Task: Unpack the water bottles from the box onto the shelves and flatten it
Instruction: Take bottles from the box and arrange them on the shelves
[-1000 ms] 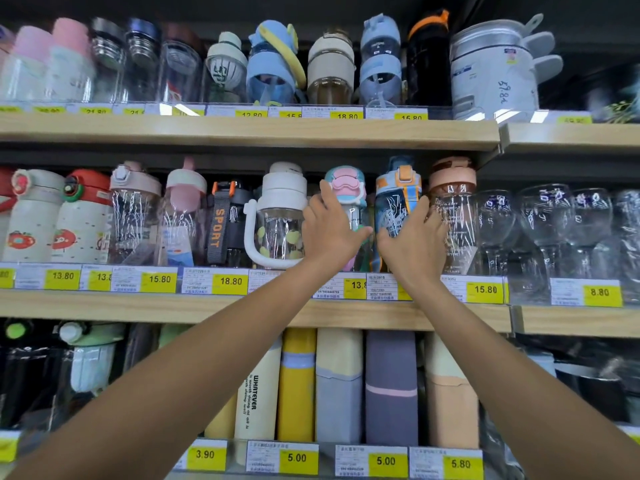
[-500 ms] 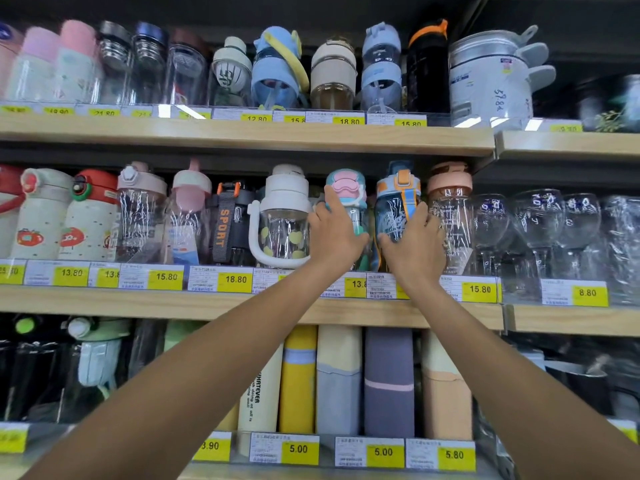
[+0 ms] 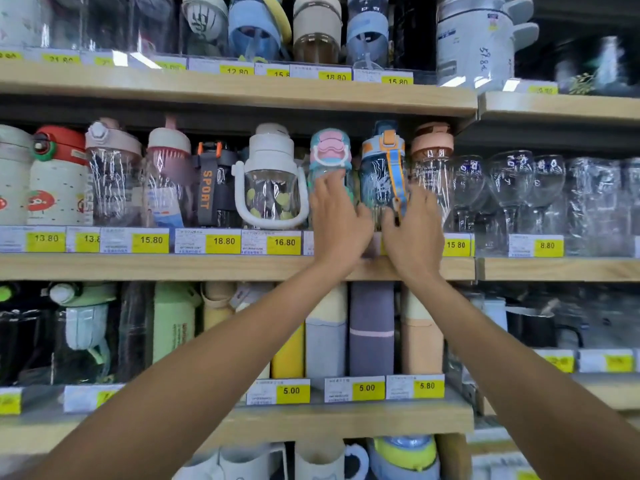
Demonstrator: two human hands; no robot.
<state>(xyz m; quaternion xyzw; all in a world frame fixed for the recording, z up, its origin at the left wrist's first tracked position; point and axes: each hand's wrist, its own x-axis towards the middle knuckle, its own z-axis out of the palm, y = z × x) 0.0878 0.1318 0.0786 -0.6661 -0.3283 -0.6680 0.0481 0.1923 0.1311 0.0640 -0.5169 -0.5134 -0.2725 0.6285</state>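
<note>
My left hand [image 3: 337, 220] rests with straight fingers on the front of a teal bottle with a pink lid [image 3: 330, 150] on the middle shelf [image 3: 173, 266]. My right hand [image 3: 415, 226] lies against the lower right side of a blue bottle with an orange strap [image 3: 379, 168]. Its thumb touches the strap's end and its fingers reach toward a peach-lidded clear bottle [image 3: 433, 150]. The two hands almost meet at the shelf's front edge. The box is not in view.
A white-handled clear bottle [image 3: 272, 178] stands left of the teal one. Wrapped stem glasses [image 3: 512, 188] fill the right of the same shelf. Flasks [image 3: 370, 327] crowd the shelf below, and bottles and a white pot [image 3: 474, 39] the shelf above. Yellow price tags [image 3: 284, 242] line the edges.
The view has tilted down a little. Both hands have slid lower on the two bottles, toward the shelf edge; the bottles stay in place.
</note>
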